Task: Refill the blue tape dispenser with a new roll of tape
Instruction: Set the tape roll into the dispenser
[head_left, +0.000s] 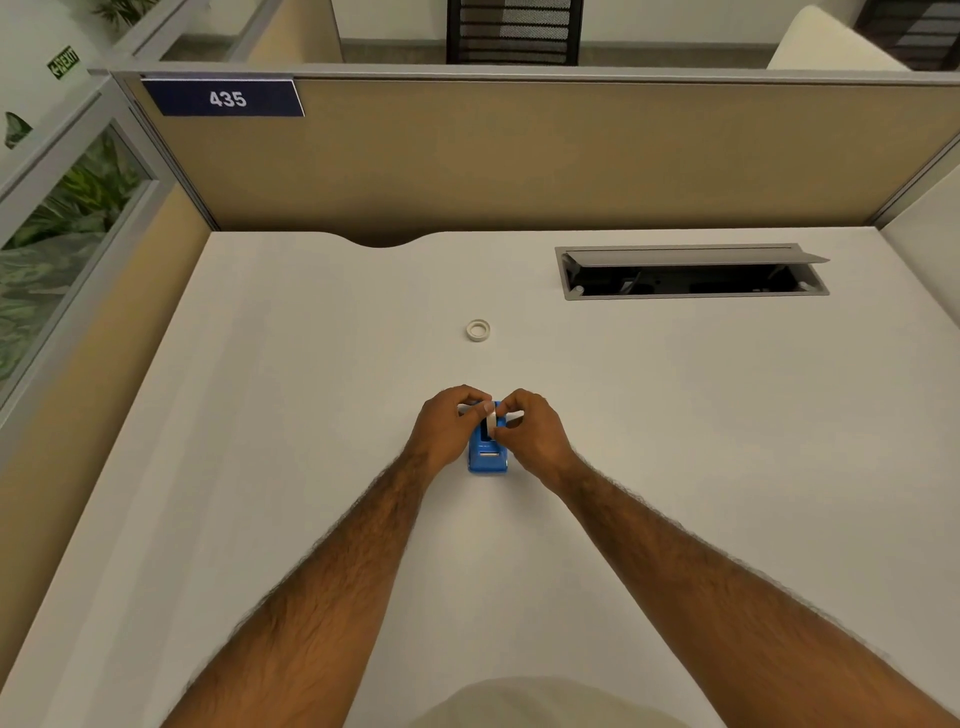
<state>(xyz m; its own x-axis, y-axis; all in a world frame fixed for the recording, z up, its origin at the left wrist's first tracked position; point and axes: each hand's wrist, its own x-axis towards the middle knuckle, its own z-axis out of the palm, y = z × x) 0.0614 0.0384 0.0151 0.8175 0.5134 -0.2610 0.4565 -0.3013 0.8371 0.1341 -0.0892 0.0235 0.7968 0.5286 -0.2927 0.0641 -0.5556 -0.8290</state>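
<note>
The blue tape dispenser stands on the white desk, its cutter end toward me. Over its open slot a white tape roll is held on edge. My left hand pinches the roll from the left. From the right, my right hand closes its fingertips on the roll and on the dispenser's top. The far half of the dispenser is hidden behind my fingers. A second small white ring, a tape roll or core, lies flat on the desk farther back.
An open grey cable tray is set into the desk at the back right. Tan partition walls close the desk's back and left side. A curved notch cuts the desk's rear edge.
</note>
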